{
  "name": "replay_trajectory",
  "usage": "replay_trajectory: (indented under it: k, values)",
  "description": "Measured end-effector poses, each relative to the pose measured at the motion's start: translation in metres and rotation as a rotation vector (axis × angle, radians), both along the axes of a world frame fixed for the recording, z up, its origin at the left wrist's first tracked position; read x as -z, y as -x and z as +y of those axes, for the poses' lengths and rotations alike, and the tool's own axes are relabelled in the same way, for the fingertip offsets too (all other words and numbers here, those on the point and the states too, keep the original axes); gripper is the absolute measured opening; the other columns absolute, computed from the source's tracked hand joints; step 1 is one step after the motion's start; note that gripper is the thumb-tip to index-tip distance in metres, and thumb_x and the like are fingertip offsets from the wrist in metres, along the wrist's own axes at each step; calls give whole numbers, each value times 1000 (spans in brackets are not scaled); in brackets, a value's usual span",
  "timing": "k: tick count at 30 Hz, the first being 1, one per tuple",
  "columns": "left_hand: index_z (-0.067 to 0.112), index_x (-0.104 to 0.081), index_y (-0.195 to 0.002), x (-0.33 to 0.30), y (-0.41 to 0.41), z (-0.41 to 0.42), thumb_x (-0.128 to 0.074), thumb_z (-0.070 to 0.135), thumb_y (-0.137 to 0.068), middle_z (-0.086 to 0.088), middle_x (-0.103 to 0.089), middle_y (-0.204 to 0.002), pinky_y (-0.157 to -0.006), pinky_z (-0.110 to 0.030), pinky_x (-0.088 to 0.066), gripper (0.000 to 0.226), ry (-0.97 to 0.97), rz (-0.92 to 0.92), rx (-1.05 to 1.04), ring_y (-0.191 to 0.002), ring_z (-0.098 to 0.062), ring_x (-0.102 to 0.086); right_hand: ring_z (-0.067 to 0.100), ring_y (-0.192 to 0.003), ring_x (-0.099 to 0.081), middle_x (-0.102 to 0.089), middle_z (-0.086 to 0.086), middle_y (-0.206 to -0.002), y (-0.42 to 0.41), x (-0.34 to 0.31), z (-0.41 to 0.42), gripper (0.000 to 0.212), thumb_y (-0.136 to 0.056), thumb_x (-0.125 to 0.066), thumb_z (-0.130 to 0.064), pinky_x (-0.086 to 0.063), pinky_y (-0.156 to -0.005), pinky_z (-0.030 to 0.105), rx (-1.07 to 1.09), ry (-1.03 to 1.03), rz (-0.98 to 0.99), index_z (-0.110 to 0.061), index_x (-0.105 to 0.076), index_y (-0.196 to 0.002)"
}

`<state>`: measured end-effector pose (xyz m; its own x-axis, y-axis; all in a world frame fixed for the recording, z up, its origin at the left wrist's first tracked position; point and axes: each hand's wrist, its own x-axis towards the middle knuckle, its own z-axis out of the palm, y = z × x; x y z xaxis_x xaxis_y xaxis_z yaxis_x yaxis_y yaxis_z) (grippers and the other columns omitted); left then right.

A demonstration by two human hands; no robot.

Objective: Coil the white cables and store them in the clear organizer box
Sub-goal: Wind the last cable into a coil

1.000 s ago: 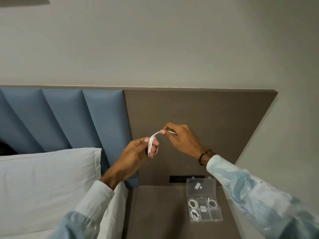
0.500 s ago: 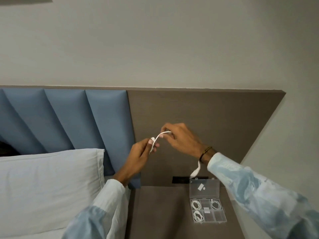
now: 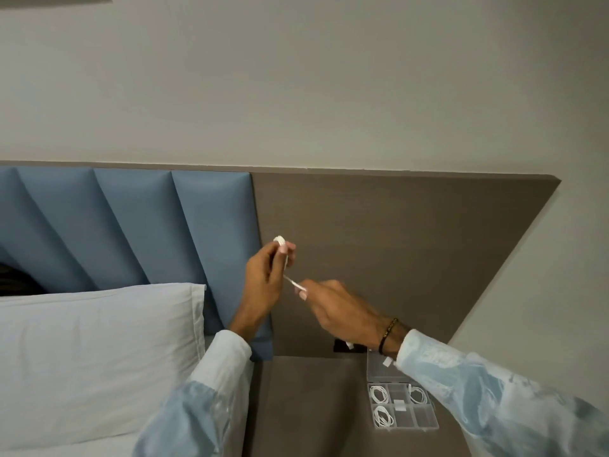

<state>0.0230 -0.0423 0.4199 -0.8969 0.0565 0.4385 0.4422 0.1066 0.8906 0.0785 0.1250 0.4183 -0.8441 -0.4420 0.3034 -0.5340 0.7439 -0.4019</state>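
Note:
My left hand [image 3: 263,285] is raised in front of the headboard and pinches a small coil of white cable [image 3: 280,241] between thumb and fingers. A short taut stretch of that cable runs down and right to my right hand [image 3: 339,308], which grips it at the fingertips; the cable's tail shows below my right wrist. The clear organizer box [image 3: 403,404] lies open on the brown nightstand at lower right, lid tipped back. Three coiled white cables [image 3: 379,394] lie in separate compartments. My right sleeve hides part of the box.
A brown nightstand [image 3: 313,407] holds the box. A white pillow [image 3: 92,351] lies on the bed at left. Blue padded panels [image 3: 131,225] and a brown headboard panel [image 3: 395,242] stand behind my hands. A dark socket plate [image 3: 341,345] sits low on the panel.
My right hand has dropped from above the coil to below and right of it, pulling the cable taut. My left hand has risen slightly with the coil.

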Motion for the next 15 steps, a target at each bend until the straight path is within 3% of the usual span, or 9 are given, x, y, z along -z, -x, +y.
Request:
replay_trajectory:
  k: [2, 4, 6, 9, 11, 15]
  values:
    - [8, -70, -98, 14, -5, -2, -47, 18, -106, -8, -71, -85, -74, -41, -53, 27, 172, 42, 73, -78, -22, -67, 18, -65, -61, -68, -1, -81, 11, -26, 4, 24, -99, -35, -42, -51, -59, 38, 39, 57, 103, -27, -54, -99]
    - [9, -71, -101, 21, -10, -2, -43, 22, -107, -2, -71, -87, -75, -33, -55, 31, 128, -90, 229, -79, -17, -66, 12, -66, -62, -69, -4, -76, 24, -49, 15, 14, -94, -56, -38, -53, -63, 39, 86, 96, 169, -25, -62, -95]
    - [10, -73, -98, 20, -12, 2, -39, 28, -107, 1, -71, -84, -72, -23, -54, 39, 26, -274, 372, -75, -12, -64, 8, -64, -62, -67, -7, -71, 33, -62, 26, 18, -87, -70, -37, -55, -63, 35, 99, 102, 180, -24, -67, -100]
    - [10, -72, -84, 14, -13, 2, -38, 34, -104, -3, -65, -73, -66, -26, -50, 46, -163, -485, 572, -64, -14, -57, 7, -77, -68, -74, -4, -85, 36, -58, 32, 28, -91, -69, -39, -58, -75, 28, 39, 193, -160, -26, -72, -115]
    - [8, -65, -82, 13, -14, 1, -38, 33, -106, -3, -64, -72, -66, -28, -48, 44, -187, -484, 616, -63, -14, -53, 5, -81, -68, -75, -2, -85, 34, -46, 29, 23, -94, -64, -37, -57, -83, 33, 34, 325, -355, -20, -77, -104]
    - [16, -56, -77, 15, -19, 12, -35, 37, -108, -1, -59, -72, -69, -23, -47, 44, -73, -365, 492, -67, -15, -51, 4, -73, -65, -71, -5, -77, 28, -28, 25, 25, -96, -62, -40, -53, -74, 31, 163, 424, -330, -18, -72, -87]
